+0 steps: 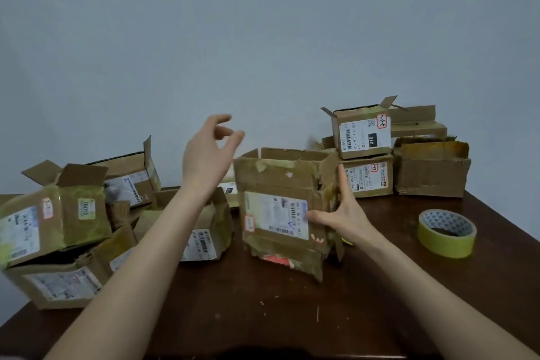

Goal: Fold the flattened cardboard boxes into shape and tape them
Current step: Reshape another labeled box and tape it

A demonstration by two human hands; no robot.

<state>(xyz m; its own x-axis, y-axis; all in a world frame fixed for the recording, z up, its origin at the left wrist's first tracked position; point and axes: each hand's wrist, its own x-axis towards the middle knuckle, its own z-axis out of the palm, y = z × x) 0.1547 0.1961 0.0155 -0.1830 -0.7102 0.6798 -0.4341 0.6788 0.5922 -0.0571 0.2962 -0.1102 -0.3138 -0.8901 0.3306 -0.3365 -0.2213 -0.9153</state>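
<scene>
A worn brown cardboard box (280, 184) with a white shipping label stands upright in the middle of the dark wooden table (263, 316), its top flaps up and open. My right hand (340, 218) grips its right front corner, thumb on the labelled front face and fingers along the right side. My left hand (209, 152) hovers in the air just left of the box's top edge, fingers loosely spread, touching nothing. A roll of yellow tape (447, 232) lies flat on the table to the right.
Several shaped boxes (55, 213) are heaped at the left, one tilted on another. More boxes (365, 133) are stacked at the back right, next to a torn brown one (432, 168). A plain grey wall rises behind the table.
</scene>
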